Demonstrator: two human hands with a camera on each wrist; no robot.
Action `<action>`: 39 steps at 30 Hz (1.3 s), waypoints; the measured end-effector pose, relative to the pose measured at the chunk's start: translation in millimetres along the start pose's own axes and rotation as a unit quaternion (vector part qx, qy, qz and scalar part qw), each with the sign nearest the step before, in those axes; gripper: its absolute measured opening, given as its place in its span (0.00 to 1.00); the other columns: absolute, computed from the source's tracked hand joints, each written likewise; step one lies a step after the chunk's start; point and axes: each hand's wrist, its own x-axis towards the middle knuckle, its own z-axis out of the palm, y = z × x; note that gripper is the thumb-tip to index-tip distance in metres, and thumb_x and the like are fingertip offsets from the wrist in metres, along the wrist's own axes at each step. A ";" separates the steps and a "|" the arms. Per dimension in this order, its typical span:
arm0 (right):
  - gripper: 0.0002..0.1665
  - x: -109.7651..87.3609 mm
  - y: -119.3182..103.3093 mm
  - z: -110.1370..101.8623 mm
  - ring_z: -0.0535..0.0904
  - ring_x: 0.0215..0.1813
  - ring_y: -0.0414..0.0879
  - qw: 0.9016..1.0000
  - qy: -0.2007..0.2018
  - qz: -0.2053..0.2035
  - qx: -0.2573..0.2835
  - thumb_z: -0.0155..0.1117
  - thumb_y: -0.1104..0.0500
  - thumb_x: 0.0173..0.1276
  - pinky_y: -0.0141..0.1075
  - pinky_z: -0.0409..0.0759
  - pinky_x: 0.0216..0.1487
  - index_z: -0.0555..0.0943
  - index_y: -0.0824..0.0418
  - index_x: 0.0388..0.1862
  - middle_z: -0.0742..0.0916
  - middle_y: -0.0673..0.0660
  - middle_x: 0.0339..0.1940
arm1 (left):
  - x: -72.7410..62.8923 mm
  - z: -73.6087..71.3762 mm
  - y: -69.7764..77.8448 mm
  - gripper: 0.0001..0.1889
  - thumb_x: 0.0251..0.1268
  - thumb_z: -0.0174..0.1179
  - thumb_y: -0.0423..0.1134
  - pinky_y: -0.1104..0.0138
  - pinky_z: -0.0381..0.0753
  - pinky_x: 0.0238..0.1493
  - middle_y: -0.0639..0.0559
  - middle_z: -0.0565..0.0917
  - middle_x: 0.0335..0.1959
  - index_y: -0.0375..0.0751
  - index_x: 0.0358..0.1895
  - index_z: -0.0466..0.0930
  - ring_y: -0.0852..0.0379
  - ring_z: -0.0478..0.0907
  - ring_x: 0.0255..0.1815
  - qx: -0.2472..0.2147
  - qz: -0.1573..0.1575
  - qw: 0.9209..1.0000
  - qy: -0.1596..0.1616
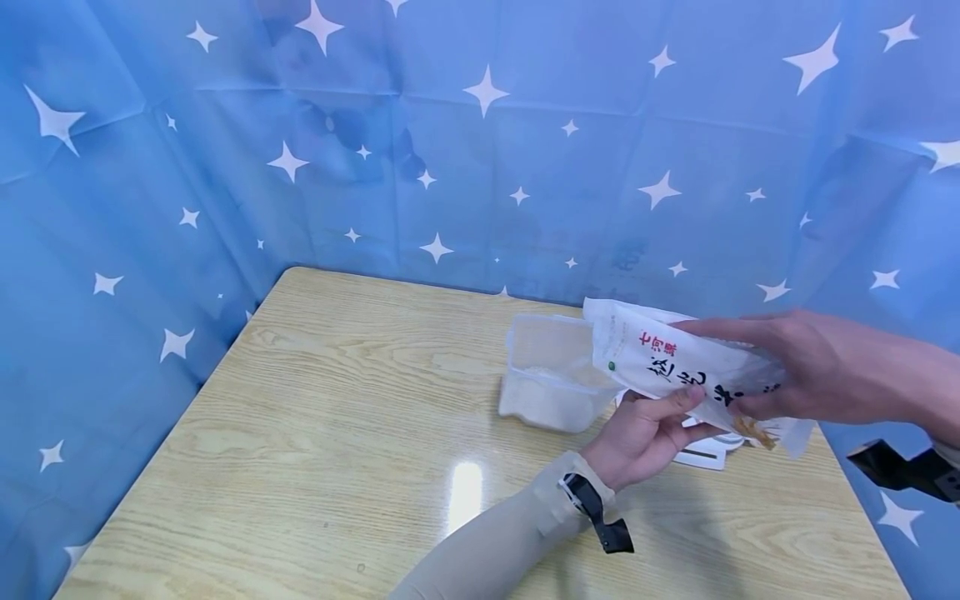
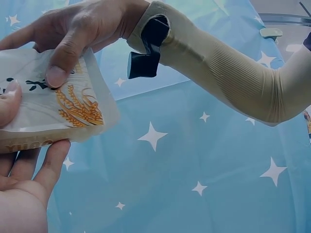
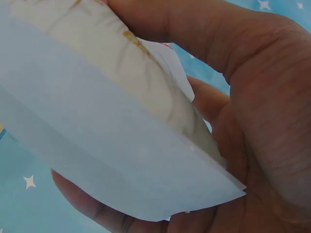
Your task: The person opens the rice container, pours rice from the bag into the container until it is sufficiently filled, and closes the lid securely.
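A white rice bag with black and red lettering is held in both hands, its far end tilted down at the right edge of a clear plastic container. White grains lie in the container's lower part. My left hand holds the bag from beneath, thumb on its printed face. From the right, my right hand grips the bag's near end. Golden grain ears are printed on the bag in the left wrist view. The right wrist view shows the bag's pale bottom flap against the right palm.
A white plastic piece with a slot lies on the table partly under the bag, by the left hand. The wooden table meets a blue star-patterned curtain at its back and sides.
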 end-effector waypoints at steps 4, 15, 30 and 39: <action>0.59 -0.9 -1.0 0.1 0.78 0.37 0.33 1.000 -0.001 0.003 -0.008 0.85 0.49 0.51 0.29 0.76 0.32 0.64 0.36 0.80 0.87 0.53 0.59 | -0.5 0.4 -0.3 0.23 0.81 0.43 0.26 0.40 0.63 0.79 0.59 0.80 0.63 0.51 0.68 0.74 0.51 0.71 0.75 -0.001 -0.004 1.000 -0.001; 0.61 -0.6 -2.0 1.0 0.78 0.35 0.33 1.000 -0.001 0.005 -0.018 0.85 0.51 0.51 0.29 0.75 0.31 0.62 0.39 0.81 0.87 0.52 0.59 | -1.8 0.6 0.1 0.21 0.81 0.44 0.27 0.39 0.65 0.78 0.60 0.83 0.56 0.51 0.66 0.75 0.49 0.71 0.75 0.009 -0.005 1.000 0.006; 0.62 1.2 -3.1 -1.0 0.79 0.36 0.35 1.000 -0.009 0.008 -0.014 0.85 0.52 0.51 0.29 0.75 0.30 0.60 0.40 0.82 0.87 0.55 0.60 | -1.2 0.8 1.7 0.22 0.81 0.43 0.26 0.38 0.63 0.78 0.59 0.82 0.59 0.50 0.67 0.74 0.47 0.70 0.76 0.008 -0.001 1.000 0.003; 0.61 -1.0 -4.4 -2.2 0.76 0.33 0.34 1.000 -0.011 0.007 -0.023 0.83 0.53 0.54 0.28 0.71 0.29 0.60 0.39 0.82 0.87 0.52 0.58 | -1.9 2.9 3.6 0.22 0.81 0.42 0.26 0.38 0.63 0.78 0.58 0.82 0.60 0.50 0.67 0.74 0.45 0.69 0.77 0.008 -0.001 1.000 -0.002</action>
